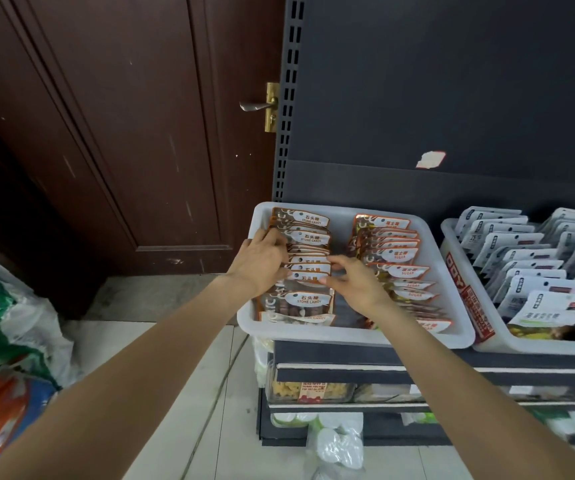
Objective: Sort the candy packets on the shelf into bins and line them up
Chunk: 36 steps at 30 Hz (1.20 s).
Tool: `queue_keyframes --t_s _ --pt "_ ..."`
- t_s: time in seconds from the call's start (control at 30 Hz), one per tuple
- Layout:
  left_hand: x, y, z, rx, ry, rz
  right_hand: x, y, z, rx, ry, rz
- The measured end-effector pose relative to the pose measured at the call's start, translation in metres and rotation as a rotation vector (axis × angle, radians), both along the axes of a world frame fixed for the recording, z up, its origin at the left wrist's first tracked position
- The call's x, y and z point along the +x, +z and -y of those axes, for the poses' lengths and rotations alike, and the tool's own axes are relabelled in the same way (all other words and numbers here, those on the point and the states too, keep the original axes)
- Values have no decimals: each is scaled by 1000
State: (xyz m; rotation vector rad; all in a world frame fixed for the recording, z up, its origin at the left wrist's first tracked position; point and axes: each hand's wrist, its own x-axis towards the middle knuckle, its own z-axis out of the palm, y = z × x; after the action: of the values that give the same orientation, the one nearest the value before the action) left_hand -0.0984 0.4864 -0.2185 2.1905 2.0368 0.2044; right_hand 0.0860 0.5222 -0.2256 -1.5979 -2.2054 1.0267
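White bin point(317, 332) on the shelf holds my stone-candy row point(308, 263), left hand point(262, 261) pinching its left edge, right hand point(353, 280) its right, and squeezing unevenly could probably topple packets into the sugar row point(400, 268).
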Motion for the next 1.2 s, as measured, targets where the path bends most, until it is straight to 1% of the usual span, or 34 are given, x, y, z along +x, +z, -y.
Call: queue_keyframes --t_s 0.2,0.23,0.27,0.33,0.37,0.4,0.47,0.5,0.57,0.6,0.63,0.7,0.73,0.8,0.83,0.9,0.97,1.03,1.1,1.2 --pt "7 -2 -2 35 8 -18 -3 6 -4 83 -46 7" --pt "7 -6 -2 8 19 46 -4 5 -4 88 -60 14" --pt "6 -10 -2 -31 52 176 -5 5 -4 102 -71 31" --pt "7 -11 1 -77 110 523 -8 5 -3 172 -88 57" --pt "9 -7 4 -45 112 597 -8 6 -1 236 -110 39" --pt "10 -3 6 18 105 612 -7 6 1 315 -139 -7" --pt "7 4 10 133 59 529 -3 4 7 417 -169 -87" --pt "5 5 12 150 13 399 -1 3 10 405 -147 -62" --pt "0 1 14 67 -46 196 4 0 14 283 -63 44" --pt "-2 0 12 19 -49 155 6 2 13 230 -35 65" --pt "-1 -2 12 -15 -31 167 7 4 12 205 -21 66" --pt "0 -2 11 10 16 232 7 9 9 184 -15 44" --pt "1 -2 12 37 25 264 7 10 6 152 -39 23" --pt "2 -6 11 74 31 315 6 8 -1 24 -123 -44" --pt "2 -8 9 67 29 306 4 7 -3 -46 -151 -66" --pt "3 -10 6 -3 11 210 -2 4 -7 -168 -179 -100" --pt "1 -12 4 -71 -4 116 -11 5 -5 -250 -181 -230" --pt "-4 -14 3 -106 19 88 -19 4 -4 -247 -164 -313" --pt "-8 -16 0 -149 36 51 -21 1 -8 -197 -184 -321" --pt "-8 -13 -8 -230 13 20 -16 2 -12 -93 -247 -190"
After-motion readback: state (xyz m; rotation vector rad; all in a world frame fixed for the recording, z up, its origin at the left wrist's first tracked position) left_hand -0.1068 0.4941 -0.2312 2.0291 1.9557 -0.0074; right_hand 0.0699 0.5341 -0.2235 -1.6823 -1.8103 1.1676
